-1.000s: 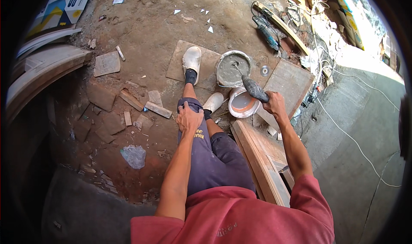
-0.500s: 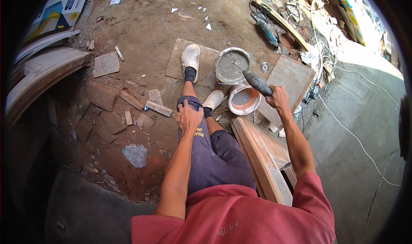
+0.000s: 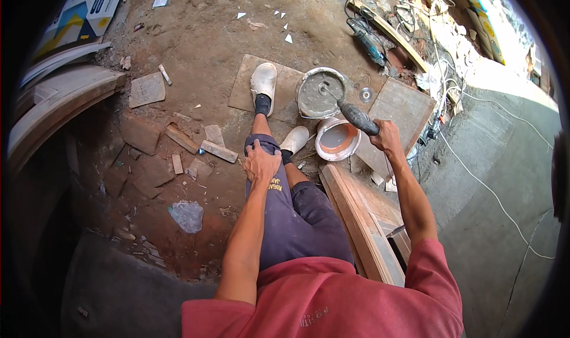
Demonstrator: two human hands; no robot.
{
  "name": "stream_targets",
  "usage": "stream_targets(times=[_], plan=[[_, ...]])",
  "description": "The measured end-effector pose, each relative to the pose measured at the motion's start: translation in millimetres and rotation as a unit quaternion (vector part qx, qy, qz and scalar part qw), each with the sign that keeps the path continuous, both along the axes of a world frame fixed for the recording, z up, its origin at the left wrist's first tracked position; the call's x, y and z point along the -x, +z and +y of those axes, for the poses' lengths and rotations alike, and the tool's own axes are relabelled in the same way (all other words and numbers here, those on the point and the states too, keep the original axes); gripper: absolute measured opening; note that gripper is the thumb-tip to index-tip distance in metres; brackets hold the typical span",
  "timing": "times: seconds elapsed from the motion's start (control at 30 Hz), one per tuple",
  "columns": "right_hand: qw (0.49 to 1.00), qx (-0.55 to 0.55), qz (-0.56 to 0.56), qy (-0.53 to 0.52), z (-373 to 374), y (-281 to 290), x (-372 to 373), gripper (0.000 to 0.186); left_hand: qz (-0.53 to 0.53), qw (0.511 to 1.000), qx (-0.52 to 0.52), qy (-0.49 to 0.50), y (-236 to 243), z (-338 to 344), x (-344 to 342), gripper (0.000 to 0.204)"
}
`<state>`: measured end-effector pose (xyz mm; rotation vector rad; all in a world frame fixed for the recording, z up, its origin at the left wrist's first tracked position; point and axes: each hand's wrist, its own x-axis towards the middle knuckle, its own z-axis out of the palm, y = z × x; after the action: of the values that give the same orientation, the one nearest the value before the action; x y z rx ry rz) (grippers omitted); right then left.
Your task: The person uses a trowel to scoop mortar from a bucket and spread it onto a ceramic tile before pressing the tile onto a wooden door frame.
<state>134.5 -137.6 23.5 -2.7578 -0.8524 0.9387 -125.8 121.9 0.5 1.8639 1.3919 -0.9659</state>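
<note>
My right hand is shut on the handle of a dark, cement-caked power mixer; its shaft dips into grey wet mix in a white bucket. A second white bucket with an orange band inside stands just below it. My left hand grips the rolled dark trouser leg at my left knee. My left pale clog is on a dusty board; the right clog is beside the buckets.
A teal power tool lies by a plank and tangled cables. Another board is right of the buckets. Stacked wooden panels stand by my right leg, curved ones at left. Rubble litters the dirt floor.
My right hand and the mixer's handle have shifted slightly to the right relative to the buckets. The mix's surface around the shaft has changed shape. My left hand stays on the knee.
</note>
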Motion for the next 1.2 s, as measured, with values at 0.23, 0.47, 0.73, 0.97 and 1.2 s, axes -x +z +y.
stream_targets(times=[0.23, 0.47, 0.73, 0.97, 1.2], plan=[[1.000, -0.002, 0.005, -0.004, 0, -1, -2, 0.016, 0.006, 1.000, -0.001, -0.002, 4, -1, -3, 0.080], [1.000, 0.020, -0.003, -0.007, -3, -3, -5, 0.018, 0.001, 1.000, -0.005, -0.003, 2, -2, -6, 0.081], [0.996, 0.015, 0.022, -0.089, 3, -2, -2, 0.031, -0.004, 1.000, -0.010, -0.009, 1, -4, -3, 0.081], [0.990, -0.031, 0.043, -0.132, -2, -8, 2, 0.032, 0.004, 1.000, 0.002, -0.014, -1, -6, -3, 0.081], [0.993, 0.003, 0.055, -0.108, -1, -6, 3, 0.030, 0.001, 1.000, 0.000, -0.014, 2, -1, -6, 0.080]])
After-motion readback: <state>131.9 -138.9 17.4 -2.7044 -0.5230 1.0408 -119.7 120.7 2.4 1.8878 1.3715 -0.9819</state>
